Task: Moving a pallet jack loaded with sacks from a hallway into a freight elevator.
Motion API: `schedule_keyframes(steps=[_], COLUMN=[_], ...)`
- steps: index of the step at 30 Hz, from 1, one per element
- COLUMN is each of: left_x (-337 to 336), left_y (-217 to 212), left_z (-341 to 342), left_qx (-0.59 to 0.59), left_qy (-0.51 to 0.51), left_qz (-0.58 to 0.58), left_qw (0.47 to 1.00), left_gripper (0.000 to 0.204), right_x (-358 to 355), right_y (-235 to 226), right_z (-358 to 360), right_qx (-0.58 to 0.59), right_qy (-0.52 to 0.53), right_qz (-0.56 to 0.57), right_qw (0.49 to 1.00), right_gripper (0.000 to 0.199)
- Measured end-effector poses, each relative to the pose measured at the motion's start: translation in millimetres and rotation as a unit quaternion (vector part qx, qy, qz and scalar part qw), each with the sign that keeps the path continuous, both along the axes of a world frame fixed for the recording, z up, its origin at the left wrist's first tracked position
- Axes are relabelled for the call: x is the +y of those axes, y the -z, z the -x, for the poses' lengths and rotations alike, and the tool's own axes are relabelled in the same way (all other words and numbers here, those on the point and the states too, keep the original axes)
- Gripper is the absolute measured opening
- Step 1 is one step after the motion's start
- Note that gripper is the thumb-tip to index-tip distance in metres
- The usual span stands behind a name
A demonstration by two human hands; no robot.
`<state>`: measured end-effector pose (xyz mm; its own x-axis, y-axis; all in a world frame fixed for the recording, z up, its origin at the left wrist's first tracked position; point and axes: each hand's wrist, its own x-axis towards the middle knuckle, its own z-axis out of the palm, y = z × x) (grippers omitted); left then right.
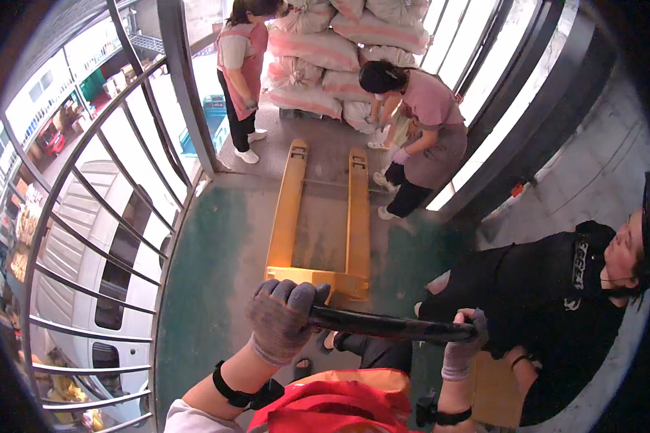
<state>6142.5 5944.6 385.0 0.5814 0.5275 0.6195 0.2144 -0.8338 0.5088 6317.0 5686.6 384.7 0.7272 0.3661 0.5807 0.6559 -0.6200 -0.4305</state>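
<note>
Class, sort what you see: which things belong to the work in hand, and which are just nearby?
In use:
left hand
right hand
black handle bar
yellow pallet jack

Nearby only:
stacked sacks
metal railing
white vehicle below

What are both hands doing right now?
Left hand: closed around the black handle bar of the yellow pallet jack.
Right hand: closed on the bar's other end.
</note>
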Motion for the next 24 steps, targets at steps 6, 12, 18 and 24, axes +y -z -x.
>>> schedule_keyframes(steps=[6, 12, 18, 24], left_x=[-1, 0, 2, 8], left_y=[2, 13, 8, 14], left_z=[1, 0, -2, 0], left_qx=[0.008, -0.014, -0.009, -0.040], left_qy=[-0.016, -0.024, -0.023, -0.047], left_qz=[-0.009, -0.028, -0.030, -0.052], left_qw=[1.000, 0.999, 0.999, 0.997], left_gripper=[0.023, 0.024, 0.025, 0.024], right_x=[-10, -5, -1, 11], right_y=[8, 8, 4, 6], right_z=[-7, 1, -2, 5], right_qx=[-0.011, 0.057, -0.041, -0.002], right_qy=[-0.021, 0.026, 0.028, 0.031], right_qz=[0.011, -0.014, 0.030, -0.013], right_qw=[1.000, 0.998, 0.998, 0.999], right_gripper=[0.008, 0.008, 0.012, 0.015])
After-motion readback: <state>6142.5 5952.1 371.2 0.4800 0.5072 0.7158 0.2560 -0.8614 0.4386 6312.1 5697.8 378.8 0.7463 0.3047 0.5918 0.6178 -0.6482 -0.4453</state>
